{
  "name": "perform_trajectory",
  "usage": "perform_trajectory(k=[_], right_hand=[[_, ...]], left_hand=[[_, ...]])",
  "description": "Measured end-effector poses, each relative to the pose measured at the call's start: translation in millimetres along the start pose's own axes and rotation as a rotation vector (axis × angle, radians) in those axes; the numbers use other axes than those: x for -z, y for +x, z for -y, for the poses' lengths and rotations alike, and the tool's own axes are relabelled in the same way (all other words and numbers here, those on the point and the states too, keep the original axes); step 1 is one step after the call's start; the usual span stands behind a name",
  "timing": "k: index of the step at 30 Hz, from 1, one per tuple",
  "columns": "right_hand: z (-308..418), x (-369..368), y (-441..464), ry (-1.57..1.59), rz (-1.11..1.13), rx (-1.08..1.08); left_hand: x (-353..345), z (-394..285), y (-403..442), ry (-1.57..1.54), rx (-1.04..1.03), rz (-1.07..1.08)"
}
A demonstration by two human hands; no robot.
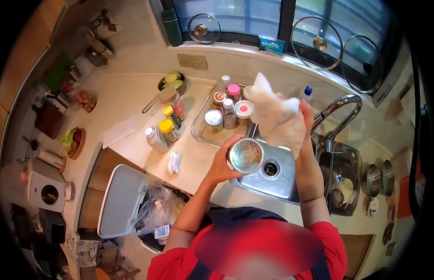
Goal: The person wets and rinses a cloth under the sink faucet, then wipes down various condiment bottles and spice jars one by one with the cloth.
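My left hand (220, 164) is wrapped round a round jar (246, 156), whose circular end faces up toward me. In my right hand (306, 119) is a white cloth (275, 114), held raised above the sink (287, 179) and hanging loosely. The cloth is apart from the jar. Close to my left hand stands a metal tray (198, 128) with several jars, among them a pink-lidded jar (234, 91) and a silver-topped tin (213, 120). A crumpled white cloth or tissue (174, 163) lies on the counter to the left.
Two yellow-lidded bottles (166, 126) and a white-lidded jar (156, 139) stand left of the tray. Below the counter is a bin with its lid (120, 200) raised. A curved faucet (340, 105) rises right of the sink. Glass lids (316, 43) lean against the window.
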State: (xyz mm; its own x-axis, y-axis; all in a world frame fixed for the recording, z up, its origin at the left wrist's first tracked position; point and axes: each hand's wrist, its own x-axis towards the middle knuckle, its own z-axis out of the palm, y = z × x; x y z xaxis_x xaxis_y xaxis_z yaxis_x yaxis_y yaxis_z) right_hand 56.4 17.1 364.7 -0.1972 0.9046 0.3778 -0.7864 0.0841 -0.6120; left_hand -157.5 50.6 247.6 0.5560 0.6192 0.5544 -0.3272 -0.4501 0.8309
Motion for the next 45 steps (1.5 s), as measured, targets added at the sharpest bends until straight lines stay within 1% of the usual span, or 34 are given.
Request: perform_trajectory(k=[2, 3, 5, 7, 9, 10, 11, 12, 13, 14, 15, 17, 19, 20, 21, 22, 23, 24, 25, 27, 29, 31, 32, 33, 34, 35, 36, 37, 38, 39, 41, 42, 43, 45], right_hand=[[-3.5, -11.0, -2.4, -0.381, 0.309, -0.102], [-8.8, -18.4, -5.2, -0.607, 0.483, -0.122], [-22.4, -35.4, -13.1, -1.258, 0.856, -0.051], [-24.2, -33.0, -30.0, -1.413, 0.968, -0.004], [-12.7, -14.0, -46.5, -1.186, 0.491, 0.147], [-8.8, -8.3, -50.0, -1.408, 0.410, 0.379], [-17.5, -10.7, -55.1, -1.403, 0.413, 0.384], [-36.9, -18.2, -64.2, -1.750, 0.225, 0.250], [-53.7, -17.6, -71.0, -1.899, 0.040, 0.213], [-70.6, -16.8, -77.6, -2.034, -0.144, 0.145], [-77.0, 0.2, -81.5, -2.042, -0.154, 0.152], [-84.4, 34.0, -86.5, -1.710, -0.130, 0.346], [-76.2, 49.3, -89.8, -1.670, -0.118, 0.400], [-65.7, 56.5, -92.1, -1.491, -0.064, 0.368], [-54.0, 63.5, -96.3, -1.318, -0.007, 0.344], [-44.4, 69.5, -107.0, -1.120, -0.063, 0.293], [-39.2, 81.3, -117.8, -0.755, -0.105, 0.273], [-34.2, 93.0, -128.9, -0.386, -0.149, 0.281], [-36.8, 105.5, -134.2, 0.153, -0.176, 0.296], [-10.2, 86.7, -122.9, 0.377, -0.294, 0.460], [-6.6, 84.0, -106.9, 0.208, -0.362, 0.495], [-12.4, 25.5, -88.2, 0.441, -0.429, 0.421], [-28.2, 15.0, -86.4, -0.326, -0.394, 0.364], [-36.1, 18.5, -85.4, -0.648, -0.372, 0.304], [-44.0, 22.0, -84.4, -0.970, -0.342, 0.263], [-47.0, 26.4, -79.0, -0.854, -0.353, 0.267], [-48.6, 29.4, -76.2, -0.854, -0.353, 0.272], [-52.1, 31.0, -73.9, -0.651, -0.330, 0.274], [-53.6, 31.7, -70.2, -0.447, -0.304, 0.275], [-54.4, 37.5, -67.4, -0.444, -0.300, 0.272], [-50.8, 43.9, -63.4, 0.046, -0.189, 0.064], [-45.8, 40.8, -60.5, 0.090, -0.135, 0.021], [-44.1, 29.8, -69.8, -0.004, -0.289, 0.000], [-31.8, 23.0, -67.1, 0.327, -0.292, -0.216]], left_hand=[[-10.9, 5.0, -8.2, 0.044, 0.194, -0.080], [-8.1, 8.2, -13.4, 0.333, 0.350, 0.055], [-18.9, -3.0, -17.0, 0.325, 0.357, 0.051], [-33.4, -15.3, -19.7, 0.278, 0.355, 0.056], [-42.0, -16.6, -21.7, 0.263, 0.349, 0.044], [-44.0, -10.8, -24.3, -0.216, 0.492, -0.131], [-45.3, -2.8, -25.6, -0.703, 0.614, -0.300], [-49.6, 12.1, -22.5, -0.898, 0.640, -0.393], [-51.7, 16.4, -23.7, -0.892, 0.650, -0.387], [-55.1, 19.8, -24.0, -0.354, 0.473, -0.319], [-58.2, 19.4, -19.6, -0.089, 0.378, -0.250], [-64.5, 18.1, -10.4, 0.483, 0.179, -0.200], [-69.0, 15.3, -7.9, 0.490, 0.273, -0.224], [-71.0, -2.8, 1.5, 0.454, 0.516, -0.219], [-69.4, -3.0, 3.8, 0.457, 0.513, -0.199], [-68.2, -2.6, 5.1, 0.173, 0.476, -0.222], [-65.5, -1.7, 6.2, -0.112, 0.438, -0.243], [-53.6, -6.3, 8.7, -0.337, 0.377, -0.173], [-50.0, -10.6, 7.0, -0.530, 0.474, -0.190], [-43.4, -2.2, 9.9, -0.904, 0.544, -0.153], [-52.9, -13.8, 23.2, -0.978, 0.538, -0.111], [-69.5, -17.8, 30.7, -1.051, 0.532, -0.047], [-79.4, -16.7, 28.5, -0.819, 0.484, -0.132], [-85.6, -17.6, 29.2, -0.585, 0.427, -0.211], [-85.7, -21.0, 31.0, -0.554, 0.400, -0.228], [-86.8, -22.1, 33.4, -0.551, 0.400, -0.217], [-88.2, -22.9, 33.5, -0.327, 0.386, -0.283], [-89.0, -23.8, 30.7, -0.101, 0.373, -0.354], [-87.7, -22.0, 31.2, -0.173, 0.362, -0.368], [-85.3, -21.0, 32.2, -0.170, 0.361, -0.374], [-78.9, -21.8, 32.9, -0.100, 0.310, -0.213], [-74.9, -19.4, 33.5, -0.099, 0.312, -0.224], [-69.2, -14.1, 34.0, -0.069, 0.276, -0.147], [-53.5, -7.3, 31.8, -0.035, 0.238, -0.087]])
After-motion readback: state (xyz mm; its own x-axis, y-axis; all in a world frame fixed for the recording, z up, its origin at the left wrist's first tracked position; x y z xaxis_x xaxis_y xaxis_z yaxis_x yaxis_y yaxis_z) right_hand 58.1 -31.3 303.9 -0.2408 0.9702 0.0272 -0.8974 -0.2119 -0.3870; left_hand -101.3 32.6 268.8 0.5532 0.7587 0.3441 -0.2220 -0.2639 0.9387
